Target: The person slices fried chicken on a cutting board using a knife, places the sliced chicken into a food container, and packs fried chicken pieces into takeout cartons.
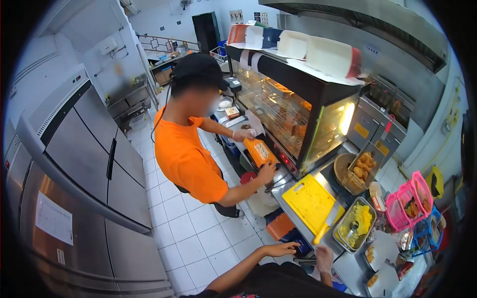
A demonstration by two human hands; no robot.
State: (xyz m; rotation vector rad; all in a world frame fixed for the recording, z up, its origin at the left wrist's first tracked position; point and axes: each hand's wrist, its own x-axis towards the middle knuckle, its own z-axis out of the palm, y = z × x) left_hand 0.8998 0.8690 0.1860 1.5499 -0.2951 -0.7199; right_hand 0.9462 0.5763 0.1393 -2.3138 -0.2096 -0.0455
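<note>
My left hand (282, 249) is bare and reaches out past the counter's near edge, its fingers apart and nothing seen in them. My right hand (324, 258), in a clear glove, is beside the counter edge; its fingers are too small to make out. Near it, a knife (329, 221) with a yellow handle lies partly on a yellow cutting board (309, 201). To the right of the board is a metal tray (355, 223) of yellow shredded food. Open boxes (385, 249) with fried pieces sit at the lower right.
A co-worker in an orange shirt (181, 154) holds an orange box (260, 152) by the lit warming cabinet (298, 119). Fried food fills a metal container (364, 169). Pink baskets (408, 202) stand at the right; steel refrigerators (89, 154) at the left.
</note>
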